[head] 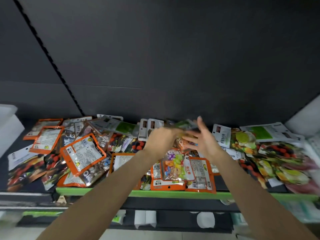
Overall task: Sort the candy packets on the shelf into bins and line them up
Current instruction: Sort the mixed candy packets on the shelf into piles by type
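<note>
Dozens of packets: candy packets [83, 153] lie jumbled and overlapping across the shelf [103, 189], from its left end to its right, thickest toward the back edge.
Left hand: the left hand [160, 140] reaches over the middle of the pile, fingers blurred; I cannot tell whether it grips a packet.
Right hand: the right hand [205, 138] hovers just beside it, fingers spread wide, holding nothing.
Bins: white bins [8, 125] stand at the shelf's left and right ends.
Doing it well: I'd pull one kind at a time, lifting top packets first so the heap doesn't slide off the front edge.
</note>
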